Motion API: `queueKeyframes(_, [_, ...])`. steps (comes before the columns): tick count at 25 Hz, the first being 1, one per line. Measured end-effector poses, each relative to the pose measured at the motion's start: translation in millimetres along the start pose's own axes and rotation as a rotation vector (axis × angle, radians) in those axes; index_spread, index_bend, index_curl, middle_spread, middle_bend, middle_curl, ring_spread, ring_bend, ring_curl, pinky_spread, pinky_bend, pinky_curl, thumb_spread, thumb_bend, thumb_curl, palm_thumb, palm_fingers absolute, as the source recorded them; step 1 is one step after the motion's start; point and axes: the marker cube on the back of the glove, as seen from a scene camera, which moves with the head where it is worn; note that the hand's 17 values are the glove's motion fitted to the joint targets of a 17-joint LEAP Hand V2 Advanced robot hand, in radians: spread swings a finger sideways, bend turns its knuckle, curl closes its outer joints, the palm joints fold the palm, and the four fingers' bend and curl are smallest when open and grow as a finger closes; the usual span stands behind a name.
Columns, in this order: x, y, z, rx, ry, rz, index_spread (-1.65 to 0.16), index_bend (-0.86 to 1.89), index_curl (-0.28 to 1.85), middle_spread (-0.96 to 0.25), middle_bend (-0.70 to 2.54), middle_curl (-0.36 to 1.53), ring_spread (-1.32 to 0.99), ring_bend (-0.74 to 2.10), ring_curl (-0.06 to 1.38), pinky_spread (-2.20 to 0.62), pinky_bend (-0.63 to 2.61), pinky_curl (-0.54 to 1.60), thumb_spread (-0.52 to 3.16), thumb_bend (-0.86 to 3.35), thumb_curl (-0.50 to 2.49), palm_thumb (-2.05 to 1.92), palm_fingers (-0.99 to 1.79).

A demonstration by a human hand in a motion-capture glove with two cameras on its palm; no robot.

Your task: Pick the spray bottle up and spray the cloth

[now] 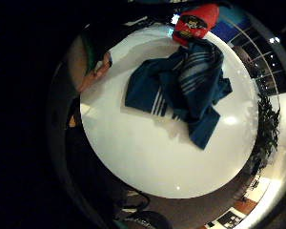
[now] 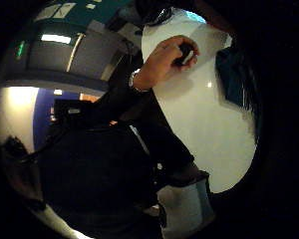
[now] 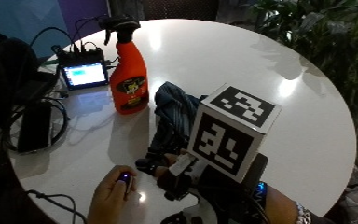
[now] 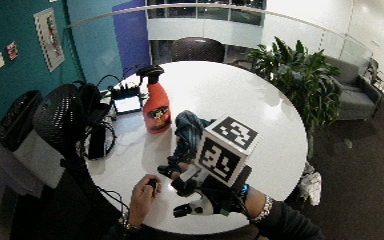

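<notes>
an orange spray bottle with a black trigger head stands upright in the upper left of the outside view, on the round white counter. just right of its base and a little nearer the person, a blue striped cloth lies bunched in a heap at the middle of the frame, apparently just apart from the bottle, though the little finger side palm view shows the bottle's label against the cloth's edge. the gloved right hand sits at the lower middle of the outside view, at the near end of the cloth and well apart from the bottle; most of it is hidden, and the pictures do not settle whether its fingers are spread or curled, so that cannot be told. the little finger side palm view looks down on the cloth spread across the counter, with no part of it gripped in sight. the bare left hand rests on the counter in the lower left of the outside view, fingers curled round a small dark object. behind the bottle, at the upper left, a small lit screen sits among cables, and a dark flat device lies at the left edge of the counter.
</notes>
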Motion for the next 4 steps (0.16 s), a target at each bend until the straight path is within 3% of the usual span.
queueKeyframes(4, [-0.9,2.4,2.0,-0.021,0.027,-0.005,-0.46,0.15,0.29,-0.06,0.24,0.36,-0.04,0.31,0.29,0.27,0.27,0.33,1.09,-0.03,0.33,0.39,0.33])
